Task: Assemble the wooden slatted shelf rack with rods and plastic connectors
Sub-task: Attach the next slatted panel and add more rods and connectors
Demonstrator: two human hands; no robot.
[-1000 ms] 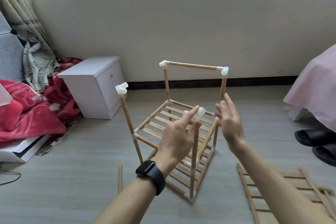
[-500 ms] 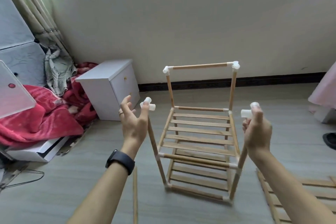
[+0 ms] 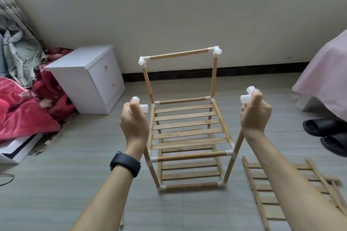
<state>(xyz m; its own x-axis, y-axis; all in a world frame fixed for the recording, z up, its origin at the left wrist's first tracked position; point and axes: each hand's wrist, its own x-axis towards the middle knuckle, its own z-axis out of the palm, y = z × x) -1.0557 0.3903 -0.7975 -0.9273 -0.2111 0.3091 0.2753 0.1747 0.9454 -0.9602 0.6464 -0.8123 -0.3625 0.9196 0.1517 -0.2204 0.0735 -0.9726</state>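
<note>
The wooden rack stands on the floor in front of me, with two slatted shelves and four upright rods joined by white plastic connectors. A top rod links the two far uprights. My left hand grips the white connector on top of the near left upright. My right hand grips the white connector on top of the near right upright. Both thumbs press on the connectors.
A loose slatted shelf panel lies on the floor at the right. A white bedside cabinet stands at the left wall, beside red blankets. Black slippers and a pink-covered bed are at the right.
The rack has turned to face me squarely. My hands, open around the near connectors before, have closed on the two near corner connectors.
</note>
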